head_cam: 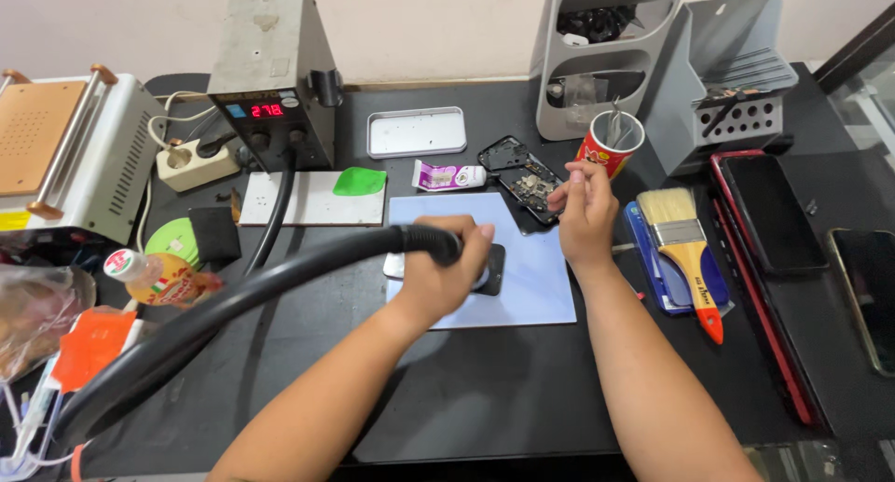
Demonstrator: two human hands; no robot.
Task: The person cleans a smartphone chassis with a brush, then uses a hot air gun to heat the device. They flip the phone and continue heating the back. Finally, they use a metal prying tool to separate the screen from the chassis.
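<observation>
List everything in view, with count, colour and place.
hose: 1, black, from lower left to the left hand
mat: 1, pale blue, table centre
phone part: 1, black, on the mat under the left hand
circuit board: 1, dark, behind the mat
brush: 1, yellow handle, right of the mat
can: 1, red, holding tools
tray: 1, silver, back centre
bottle: 1, orange, left
left hand: grips the hose nozzle
right hand: fingers pinched, by the can
</observation>
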